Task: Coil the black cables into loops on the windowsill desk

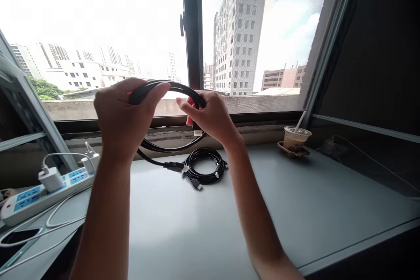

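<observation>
Well apart from the held cable (pixel 143 91), a lidded cup (pixel 296 138) contains brownish drink (pixel 292 143).

A desk (pixel 183 227), power strip (pixel 49 200) and window (pixel 192 43) onto tall buildings (pixel 243 35) suggest an office workspace.

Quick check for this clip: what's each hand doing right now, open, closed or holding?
Left hand: closed, holding the looped black cable.
Right hand: closed, holding the same loop.
</observation>
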Demonstrator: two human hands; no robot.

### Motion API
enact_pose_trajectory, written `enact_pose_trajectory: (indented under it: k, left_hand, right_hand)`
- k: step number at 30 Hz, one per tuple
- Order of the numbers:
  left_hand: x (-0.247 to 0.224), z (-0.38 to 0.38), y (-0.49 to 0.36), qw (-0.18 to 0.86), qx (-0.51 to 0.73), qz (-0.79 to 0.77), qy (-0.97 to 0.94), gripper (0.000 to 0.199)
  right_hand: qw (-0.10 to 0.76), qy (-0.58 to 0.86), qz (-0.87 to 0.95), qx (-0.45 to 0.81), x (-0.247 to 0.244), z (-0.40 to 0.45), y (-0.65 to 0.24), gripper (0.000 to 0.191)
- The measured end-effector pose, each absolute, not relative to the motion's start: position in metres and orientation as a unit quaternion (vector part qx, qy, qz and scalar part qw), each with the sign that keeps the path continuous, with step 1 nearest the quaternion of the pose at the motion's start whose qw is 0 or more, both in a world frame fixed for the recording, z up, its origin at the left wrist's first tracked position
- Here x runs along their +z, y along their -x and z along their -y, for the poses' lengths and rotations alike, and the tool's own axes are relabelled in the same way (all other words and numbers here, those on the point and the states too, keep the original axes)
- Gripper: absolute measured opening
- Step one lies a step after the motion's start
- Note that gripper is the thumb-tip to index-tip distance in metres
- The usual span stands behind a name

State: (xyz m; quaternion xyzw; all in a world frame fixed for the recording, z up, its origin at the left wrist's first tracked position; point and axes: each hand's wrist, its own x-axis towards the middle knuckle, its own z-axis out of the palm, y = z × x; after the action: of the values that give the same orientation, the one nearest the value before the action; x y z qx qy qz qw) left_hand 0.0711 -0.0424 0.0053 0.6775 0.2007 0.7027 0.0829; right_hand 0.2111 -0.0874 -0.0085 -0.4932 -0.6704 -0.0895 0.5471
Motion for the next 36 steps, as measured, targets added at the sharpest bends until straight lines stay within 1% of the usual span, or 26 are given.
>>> enact_pose_trajectory:
  k: [2, 3, 6, 9, 12, 15, 17, 20, 21, 24, 26, 28, 30, 33, 34, 36]
  left_hand:
    - [0.004, 0.042, -0.070, 0.059, 0.702, -0.214, -0.676, 0.025]
    - [0.004, 0.041, -0.070, 0.047, 0.703, -0.218, -0.675, 0.026]
    - [0.001, 0.030, -0.070, 0.025, 0.714, -0.228, -0.662, 0.035]
    - [0.000, 0.020, -0.069, 0.054, 0.693, -0.215, -0.686, 0.041]
    - [0.002, 0.028, -0.066, 0.074, 0.655, -0.201, -0.724, 0.038]
    - [0.005, 0.043, -0.066, 0.068, 0.649, -0.199, -0.731, 0.035]
    - [0.006, 0.047, -0.069, 0.086, 0.640, -0.188, -0.740, 0.032]
    - [0.001, 0.039, -0.075, 0.136, 0.639, -0.184, -0.735, 0.022]
    - [-0.001, 0.035, -0.078, 0.153, 0.643, -0.194, -0.725, 0.024]
    - [-0.006, 0.024, -0.082, 0.202, 0.653, -0.236, -0.690, 0.039]
    - [-0.006, 0.022, -0.083, 0.219, 0.668, -0.229, -0.673, 0.037]
    - [-0.006, 0.023, -0.084, 0.239, 0.683, -0.200, -0.660, 0.032]
    - [-0.004, 0.024, -0.084, 0.285, 0.691, -0.178, -0.641, 0.040]
    - [-0.003, 0.024, -0.085, 0.368, 0.696, -0.161, -0.596, 0.046]
    - [-0.002, 0.025, -0.085, 0.381, 0.701, -0.154, -0.583, 0.047]
    - [-0.001, 0.026, -0.084, 0.390, 0.710, -0.142, -0.569, 0.050]
  right_hand:
    - [0.570, 0.480, 0.660, -0.095, -0.008, 0.086, -0.209, 0.026]
    - [0.582, 0.470, 0.656, -0.094, -0.007, 0.086, -0.207, 0.026]
    - [0.599, 0.452, 0.656, -0.082, -0.007, 0.087, -0.204, 0.030]
    - [0.587, 0.455, 0.667, -0.056, -0.008, 0.089, -0.202, 0.036]
    - [0.583, 0.438, 0.685, -0.011, -0.008, 0.090, -0.204, 0.040]
    - [0.599, 0.387, 0.699, 0.053, -0.006, 0.092, -0.210, 0.039]
    - [0.611, 0.366, 0.698, 0.080, -0.005, 0.094, -0.214, 0.037]
    - [0.627, 0.392, 0.670, 0.069, -0.005, 0.093, -0.216, 0.036]
    - [0.636, 0.409, 0.652, 0.058, -0.005, 0.092, -0.216, 0.035]
    - [0.690, 0.423, 0.585, 0.050, -0.004, 0.086, -0.212, 0.032]
    - [0.737, 0.396, 0.543, 0.069, -0.003, 0.083, -0.209, 0.031]
    - [0.764, 0.374, 0.519, 0.086, -0.001, 0.081, -0.207, 0.034]
    - [0.759, 0.381, 0.522, 0.082, -0.001, 0.080, -0.208, 0.035]
    - [0.704, 0.453, 0.547, 0.015, -0.007, 0.076, -0.212, 0.033]
    - [0.677, 0.487, 0.552, -0.008, -0.010, 0.075, -0.213, 0.039]
    - [0.611, 0.554, 0.564, -0.029, -0.016, 0.070, -0.211, 0.061]
